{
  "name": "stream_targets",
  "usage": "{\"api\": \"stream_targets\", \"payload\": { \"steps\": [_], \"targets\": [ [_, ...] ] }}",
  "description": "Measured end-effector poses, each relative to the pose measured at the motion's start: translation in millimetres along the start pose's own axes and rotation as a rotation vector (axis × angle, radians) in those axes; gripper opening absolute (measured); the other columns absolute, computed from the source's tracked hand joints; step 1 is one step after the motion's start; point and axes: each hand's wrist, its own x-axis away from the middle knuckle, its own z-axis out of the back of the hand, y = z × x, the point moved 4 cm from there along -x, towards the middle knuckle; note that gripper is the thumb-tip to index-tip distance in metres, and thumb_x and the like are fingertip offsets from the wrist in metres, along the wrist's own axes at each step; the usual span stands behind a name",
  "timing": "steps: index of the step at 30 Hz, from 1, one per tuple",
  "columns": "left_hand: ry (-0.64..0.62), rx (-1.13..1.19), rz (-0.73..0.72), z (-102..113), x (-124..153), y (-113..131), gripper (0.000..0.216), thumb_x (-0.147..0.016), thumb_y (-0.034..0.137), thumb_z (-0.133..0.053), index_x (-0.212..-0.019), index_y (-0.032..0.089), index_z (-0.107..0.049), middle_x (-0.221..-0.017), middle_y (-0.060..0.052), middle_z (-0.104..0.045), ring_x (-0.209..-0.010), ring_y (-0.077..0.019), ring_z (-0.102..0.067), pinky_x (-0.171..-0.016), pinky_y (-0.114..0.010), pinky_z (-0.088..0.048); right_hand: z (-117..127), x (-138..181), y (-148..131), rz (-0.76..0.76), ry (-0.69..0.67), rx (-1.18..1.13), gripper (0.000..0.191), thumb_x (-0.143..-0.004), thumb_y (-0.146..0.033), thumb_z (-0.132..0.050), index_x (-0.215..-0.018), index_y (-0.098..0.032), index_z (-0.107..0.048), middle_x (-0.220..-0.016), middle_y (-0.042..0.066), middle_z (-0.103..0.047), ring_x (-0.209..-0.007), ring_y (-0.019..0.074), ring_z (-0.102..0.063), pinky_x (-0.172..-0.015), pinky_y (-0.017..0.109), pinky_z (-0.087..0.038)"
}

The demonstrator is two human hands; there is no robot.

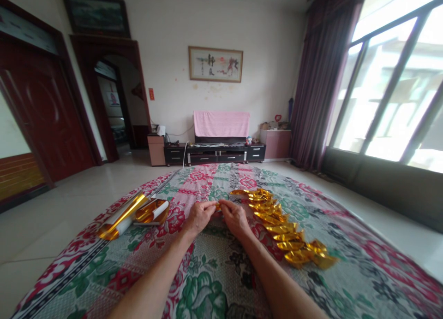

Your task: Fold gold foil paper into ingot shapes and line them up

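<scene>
My left hand (pixel 201 216) and my right hand (pixel 235 216) meet over the middle of the cloth, both with fingers closed in a pinch. Between their fingertips shows a small bit of gold foil paper (pixel 218 207); most of it is hidden by the fingers. To the right of my right hand lies a row of several folded gold foil ingots (pixel 275 216), overlapping one another. On the left, a curled roll of gold foil sheets (pixel 126 215) rests beside a smaller stack of gold foil paper (pixel 152 211) with a curled top sheet.
A flowered cloth (pixel 202 291) in red, green and grey covers the round surface before me. Beyond it stands a low black cabinet (pixel 218 155) with a pink cloth (pixel 221 124) draped above it. A purple curtain (pixel 313 88) and large windows are at the right, doors at the left.
</scene>
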Motion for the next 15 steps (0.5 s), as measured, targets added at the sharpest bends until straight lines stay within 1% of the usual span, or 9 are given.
{"api": "stream_targets", "payload": {
  "steps": [4, 8, 11, 15],
  "targets": [
    [0.035, -0.009, 0.037, 0, -2, -6, 0.036, -0.075, 0.028, -0.048, -0.105, 0.015, -0.063, -0.088, -0.006, -0.070, -0.073, -0.0162, -0.065, -0.059, -0.022, -0.050, -2, -2, 4, -0.001, -0.019, 0.003, 0.036, -0.078, -0.036, -0.041, -0.096, -0.017, -0.067, -0.063, 0.001, -0.065, -0.053, 0.0122, -0.056, -0.053, 0.020, -0.045],
    [0.065, 0.039, 0.066, -1, -2, -5, 0.036, -0.074, 0.025, -0.049, -0.105, 0.014, -0.063, -0.094, -0.007, -0.069, -0.073, -0.0156, -0.065, -0.058, -0.022, -0.051, -4, -5, 9, 0.007, -0.015, -0.014, 0.036, -0.079, -0.036, -0.041, -0.097, -0.017, -0.066, -0.061, 0.000, -0.062, -0.050, 0.0103, -0.051, -0.049, 0.019, -0.044],
    [0.058, 0.090, 0.056, -3, -1, -2, 0.036, -0.073, 0.023, -0.049, -0.105, 0.014, -0.063, -0.094, -0.006, -0.069, -0.074, -0.0153, -0.065, -0.057, -0.021, -0.051, -6, -5, 10, 0.024, -0.033, -0.037, 0.037, -0.080, -0.035, -0.039, -0.098, -0.017, -0.065, -0.062, 0.000, -0.061, -0.049, 0.0098, -0.051, -0.047, 0.018, -0.043],
    [0.074, 0.087, 0.007, -3, 0, 4, 0.032, -0.073, 0.021, -0.050, -0.101, 0.016, -0.065, -0.095, -0.004, -0.069, -0.077, -0.0139, -0.065, -0.064, -0.020, -0.052, -5, -3, 7, 0.019, -0.033, -0.041, 0.036, -0.079, -0.033, -0.039, -0.098, -0.017, -0.065, -0.066, 0.001, -0.063, -0.050, 0.0102, -0.052, -0.047, 0.018, -0.044]
  ]
}}
